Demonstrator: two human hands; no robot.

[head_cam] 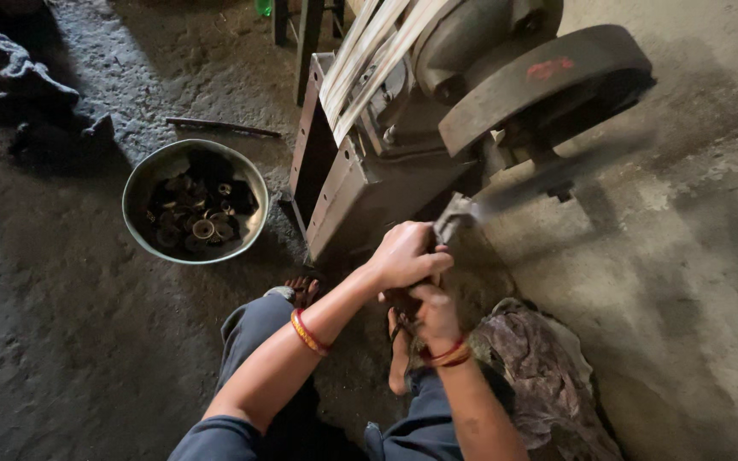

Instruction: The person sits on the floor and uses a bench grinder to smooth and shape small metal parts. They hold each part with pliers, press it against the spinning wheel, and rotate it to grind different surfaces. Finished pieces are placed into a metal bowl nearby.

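Note:
My left hand (403, 254) is closed around a small metal piece (453, 215) and presses it toward the blurred spinning part (548, 179) of a heavy grey machine (437, 128). My right hand (434, 314) sits just below the left one, fingers curled, touching or steadying the same spot; what it grips is hidden. Both wrists wear red and orange bangles. My feet in sandals rest on the floor beneath my hands.
A round metal bowl (195, 202) with several dark small metal parts stands on the dirty floor to the left. A crumpled rag (540, 367) lies at the right of my knee. A flat belt (369, 51) runs up from the machine. A thin rod (222, 127) lies behind the bowl.

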